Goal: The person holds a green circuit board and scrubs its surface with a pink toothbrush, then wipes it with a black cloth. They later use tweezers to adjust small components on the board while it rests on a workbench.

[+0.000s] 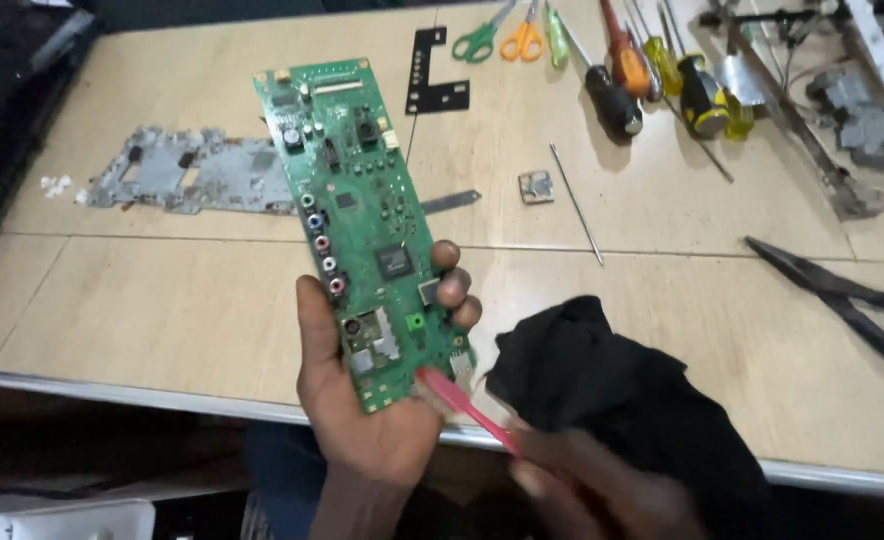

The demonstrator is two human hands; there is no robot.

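Nearest us, our right hand (602,490), blurred, is closed on a pink brush (467,405) and a black cloth (612,390); the brush tip touches the near end of the green circuit board (362,220). Our left hand (362,400) grips that board from below, thumb on its left edge, fingers curled over the right. The board is held above the wooden table (162,300), its long axis running near to far and tilting left. Far right lie screwdrivers (652,75) and scissors (502,38); far left, a grey metal plate (192,172).
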